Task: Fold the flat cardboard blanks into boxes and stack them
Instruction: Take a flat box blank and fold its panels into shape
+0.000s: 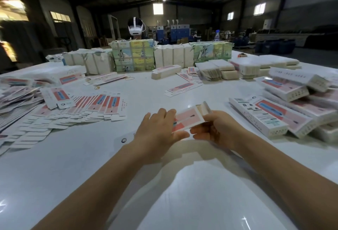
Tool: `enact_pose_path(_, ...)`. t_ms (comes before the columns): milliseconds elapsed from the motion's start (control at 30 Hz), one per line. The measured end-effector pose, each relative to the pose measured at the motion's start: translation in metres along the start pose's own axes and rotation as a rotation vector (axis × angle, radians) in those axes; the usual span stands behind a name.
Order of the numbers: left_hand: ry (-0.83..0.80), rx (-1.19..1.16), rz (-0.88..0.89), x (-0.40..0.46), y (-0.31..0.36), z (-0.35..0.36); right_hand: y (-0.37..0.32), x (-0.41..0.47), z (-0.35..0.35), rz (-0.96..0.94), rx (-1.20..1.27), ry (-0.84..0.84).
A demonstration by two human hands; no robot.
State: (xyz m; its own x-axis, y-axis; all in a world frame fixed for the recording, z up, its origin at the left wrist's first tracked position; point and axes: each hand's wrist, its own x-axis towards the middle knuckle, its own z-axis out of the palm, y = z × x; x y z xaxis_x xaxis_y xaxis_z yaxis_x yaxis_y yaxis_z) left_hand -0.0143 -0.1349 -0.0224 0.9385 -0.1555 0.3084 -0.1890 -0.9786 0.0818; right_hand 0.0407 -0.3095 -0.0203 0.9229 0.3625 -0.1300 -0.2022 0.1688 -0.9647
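Note:
A pink-and-white cardboard blank point(190, 117) is held above the white table point(76, 156) in the middle of the view, partly opened, its far end flap standing up. My left hand point(157, 131) grips its left end, fingers over the top and thumb underneath. My right hand point(214, 129) holds its right end, fingers curled round the edge. Flat blanks point(95, 107) lie fanned out at the left. Folded boxes point(274, 114) are piled at the right.
Wrapped bundles of blanks point(133, 56) stand in a row at the back of the table, with a person wearing a headset point(135, 27) behind them. Loose blanks point(182, 87) and rubber bands point(97, 87) lie mid-table. A bottle point(217, 37) stands at the back.

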Motion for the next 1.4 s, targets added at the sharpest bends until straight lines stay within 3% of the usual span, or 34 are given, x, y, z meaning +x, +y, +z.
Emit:
enact_pose_path(133,0.021,-0.128,-0.063,-0.013,-0.006,-0.006,0.003,-0.002,0.004,-0.004,-0.067,0.138)
enact_pose_path(267,-0.06,-0.13,-0.166,-0.016,-0.022,-0.017,0.006,-0.008,0.003,-0.542,-0.53,0.365)
enact_pose_path(367,-0.097,-0.139,-0.203,-0.017,-0.023,-0.02,0.012,-0.013,0.01,-0.683,-0.735,0.343)
enact_pose_path(433,-0.092,-0.124,-0.196,-0.017,-0.019,-0.019,0.018,-0.013,0.016,-0.668,-0.773,0.301)
enact_pose_path(633,-0.014,-0.104,-0.15,-0.02,-0.013,-0.015,0.017,-0.019,0.024,-0.531,-0.564,0.195)
enact_pose_path(767,0.0,-0.135,-0.078,-0.021,-0.011,-0.013,0.014,-0.023,0.026,-0.53,-0.598,0.136)
enact_pose_path(1000,0.08,-0.124,-0.076,-0.021,-0.004,-0.009,0.022,-0.028,0.032,-0.658,-0.677,0.246)
enact_pose_path(1200,0.133,-0.046,-0.11,-0.02,0.002,-0.006,0.027,-0.03,0.037,-0.694,-0.764,0.218)
enact_pose_path(1333,0.15,-0.037,-0.114,-0.021,-0.003,-0.01,0.016,-0.027,0.032,-0.628,-0.632,0.258)
enact_pose_path(1400,0.152,-0.022,-0.111,-0.022,-0.004,-0.013,0.011,-0.021,0.027,-0.464,-0.328,0.27)
